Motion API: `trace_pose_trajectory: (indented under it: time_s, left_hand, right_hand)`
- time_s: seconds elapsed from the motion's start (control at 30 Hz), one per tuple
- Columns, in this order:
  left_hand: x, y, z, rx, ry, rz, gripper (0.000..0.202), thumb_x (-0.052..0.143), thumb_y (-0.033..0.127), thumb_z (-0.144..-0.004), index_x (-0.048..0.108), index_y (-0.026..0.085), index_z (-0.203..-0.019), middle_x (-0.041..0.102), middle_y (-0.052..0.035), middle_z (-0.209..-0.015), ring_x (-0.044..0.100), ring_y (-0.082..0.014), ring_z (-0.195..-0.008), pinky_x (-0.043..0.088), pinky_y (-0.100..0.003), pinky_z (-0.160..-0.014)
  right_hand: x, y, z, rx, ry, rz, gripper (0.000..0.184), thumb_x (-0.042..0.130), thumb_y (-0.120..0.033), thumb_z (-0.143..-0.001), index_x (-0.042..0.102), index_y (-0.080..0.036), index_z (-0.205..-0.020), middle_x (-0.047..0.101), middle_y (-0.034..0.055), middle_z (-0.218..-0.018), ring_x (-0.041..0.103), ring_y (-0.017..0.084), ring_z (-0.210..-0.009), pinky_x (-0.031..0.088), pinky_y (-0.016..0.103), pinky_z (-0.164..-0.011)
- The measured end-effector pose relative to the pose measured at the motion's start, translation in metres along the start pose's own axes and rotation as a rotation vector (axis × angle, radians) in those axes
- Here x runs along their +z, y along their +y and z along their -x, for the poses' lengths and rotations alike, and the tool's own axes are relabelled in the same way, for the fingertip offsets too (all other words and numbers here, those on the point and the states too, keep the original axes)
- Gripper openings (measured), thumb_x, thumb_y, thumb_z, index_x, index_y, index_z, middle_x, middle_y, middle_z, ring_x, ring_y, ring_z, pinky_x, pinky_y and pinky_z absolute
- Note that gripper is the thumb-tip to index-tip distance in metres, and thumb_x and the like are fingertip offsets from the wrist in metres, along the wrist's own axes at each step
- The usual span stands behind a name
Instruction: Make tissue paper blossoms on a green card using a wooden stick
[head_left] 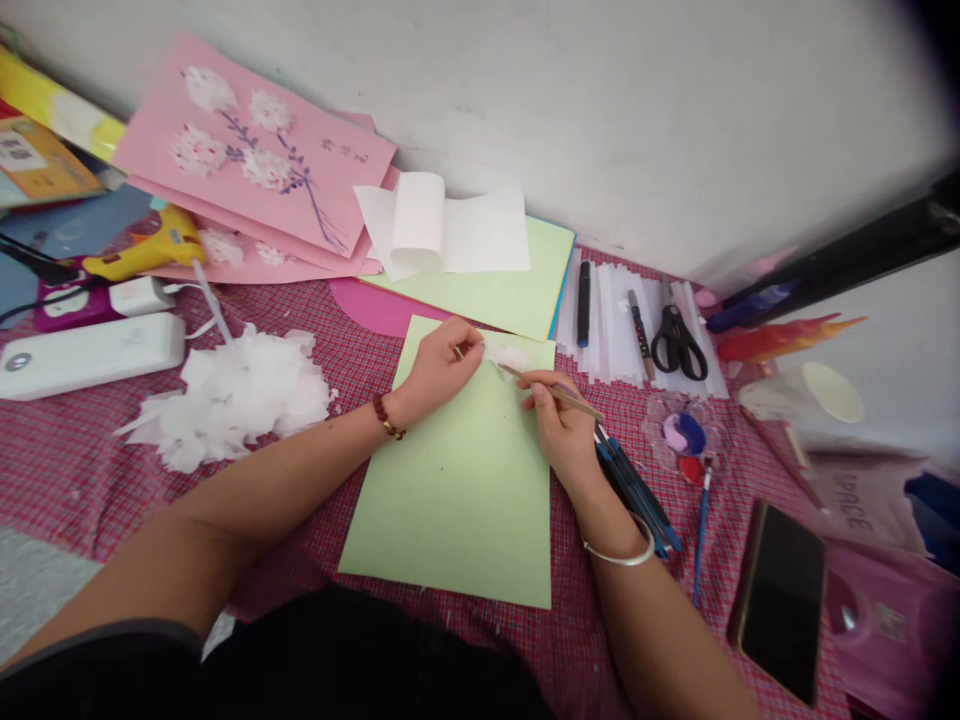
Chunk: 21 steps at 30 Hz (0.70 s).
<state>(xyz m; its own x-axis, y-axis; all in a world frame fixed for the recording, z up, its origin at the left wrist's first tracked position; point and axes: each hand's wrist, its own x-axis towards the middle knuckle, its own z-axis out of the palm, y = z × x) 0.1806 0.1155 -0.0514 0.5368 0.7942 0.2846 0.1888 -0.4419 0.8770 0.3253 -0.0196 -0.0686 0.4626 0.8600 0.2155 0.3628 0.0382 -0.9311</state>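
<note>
A light green sheet of paper [457,480] lies flat in front of me. Near its top edge is a small, blurred piece of thin white paper [511,356]. My left hand [444,362] rests on the sheet's upper left, its fingers closed together at the left edge of the white piece. What they pinch, if anything, is too small to tell. My right hand [564,425], at the sheet's right edge, grips a thin wooden-looking stick [574,400] like a pen. The stick's tip meets the white piece from the right.
Left are a heap of white paper petals [232,400], a power bank [94,350] and a yellow glue gun [154,245]. Behind stand pink flower cards [255,150] and a tissue roll [418,220]. Right are scissors [679,340], a paint palette [686,435] and a phone [780,600].
</note>
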Motion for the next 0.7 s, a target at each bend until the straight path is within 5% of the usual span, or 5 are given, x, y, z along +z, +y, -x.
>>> trace_pose_trajectory:
  time_s: [0.37, 0.7]
  left_hand:
    - [-0.01, -0.019, -0.011, 0.166, -0.166, -0.462, 0.017, 0.053, 0.013, -0.083, 0.065, 0.014, -0.07, 0.06, -0.0064, -0.08, 0.055, -0.0185, -0.081, 0.044, -0.031, -0.074]
    - [-0.01, -0.015, -0.011, 0.192, -0.057, -0.298, 0.016, 0.059, 0.014, -0.082, 0.057, 0.015, -0.066, 0.053, -0.0006, -0.07, 0.051, -0.0133, -0.071, 0.041, -0.026, -0.067]
  right_hand:
    - [0.0, -0.002, 0.0, 0.019, 0.119, -0.159, 0.019, 0.055, -0.039, -0.091, 0.064, -0.022, -0.091, 0.066, 0.0014, -0.081, 0.06, 0.013, -0.058, 0.05, 0.029, -0.057]
    - [-0.001, 0.0, 0.006, 0.002, 0.108, -0.044, 0.02, 0.053, -0.037, -0.092, 0.064, -0.02, -0.089, 0.066, 0.0029, -0.079, 0.06, 0.014, -0.061, 0.051, 0.03, -0.058]
